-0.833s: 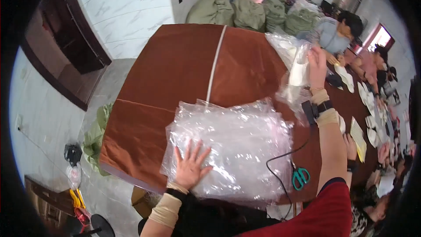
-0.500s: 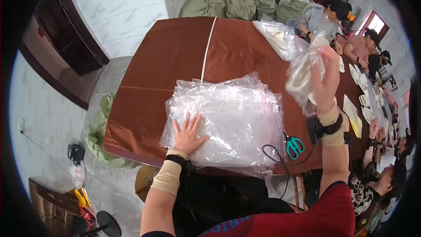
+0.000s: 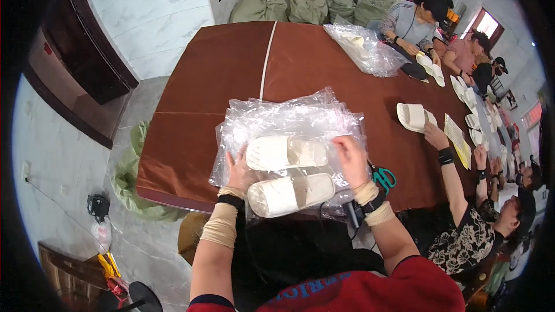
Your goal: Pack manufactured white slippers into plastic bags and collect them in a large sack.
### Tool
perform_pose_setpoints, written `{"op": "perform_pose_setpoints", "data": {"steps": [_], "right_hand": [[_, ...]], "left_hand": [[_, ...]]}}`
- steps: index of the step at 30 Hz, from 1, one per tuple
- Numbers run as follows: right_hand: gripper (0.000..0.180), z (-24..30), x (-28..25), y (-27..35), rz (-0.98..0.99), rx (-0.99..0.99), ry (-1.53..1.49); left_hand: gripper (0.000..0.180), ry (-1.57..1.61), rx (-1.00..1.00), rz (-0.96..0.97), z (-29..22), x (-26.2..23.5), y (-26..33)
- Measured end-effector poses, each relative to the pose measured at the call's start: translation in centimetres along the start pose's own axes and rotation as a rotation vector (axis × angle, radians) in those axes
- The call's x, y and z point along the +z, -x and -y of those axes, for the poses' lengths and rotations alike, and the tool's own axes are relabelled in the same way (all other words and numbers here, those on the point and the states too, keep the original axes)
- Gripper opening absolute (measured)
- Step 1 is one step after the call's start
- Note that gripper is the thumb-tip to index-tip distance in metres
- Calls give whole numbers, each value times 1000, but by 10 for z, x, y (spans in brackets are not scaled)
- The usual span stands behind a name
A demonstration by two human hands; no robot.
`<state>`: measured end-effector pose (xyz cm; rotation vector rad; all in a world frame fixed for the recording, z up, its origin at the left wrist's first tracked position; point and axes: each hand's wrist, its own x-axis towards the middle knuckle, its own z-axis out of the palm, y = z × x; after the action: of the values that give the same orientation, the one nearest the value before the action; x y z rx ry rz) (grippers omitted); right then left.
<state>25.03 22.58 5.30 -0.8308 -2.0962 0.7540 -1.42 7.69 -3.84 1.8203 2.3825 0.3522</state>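
A pair of off-white slide slippers, an upper slipper and a lower slipper, lies side by side in front of me. Clear film covers at least their right halves. Beneath them is a stack of clear plastic bags. My left hand rests at the slippers' left end with its visible fingers apart; its thumb side is partly hidden. By the slippers' right end, my right hand has its fingers curled together at the edge of a clear bag. Teal-handled scissors lie right of that hand.
On the right, a co-worker's hand holds another white slipper at the brown-covered table. Bagged slippers lie at the far edge. A yellow-and-white sheet is near more slippers. Green sacks stand behind.
My right hand has come down and left from its raised position with crumpled clear plastic. The slippers now lie on the stack. A co-worker's hand with a slipper has come in from the right.
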Motion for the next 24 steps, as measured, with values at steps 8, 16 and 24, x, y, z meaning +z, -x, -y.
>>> {"op": "perform_pose_setpoints", "data": {"steps": [8, 16, 24], "right_hand": [[14, -75, -49, 6, 37, 517, -351], [38, -61, -25, -1, 779, 395, -421], [42, -63, -27, -13, 909, 534, -470]], "left_hand": [[80, 17, 71, -5, 16, 7, -3], [70, -499, 190, -341, 24, 14, 1], [38, 289, 243, -287, 69, -46, 22]]}}
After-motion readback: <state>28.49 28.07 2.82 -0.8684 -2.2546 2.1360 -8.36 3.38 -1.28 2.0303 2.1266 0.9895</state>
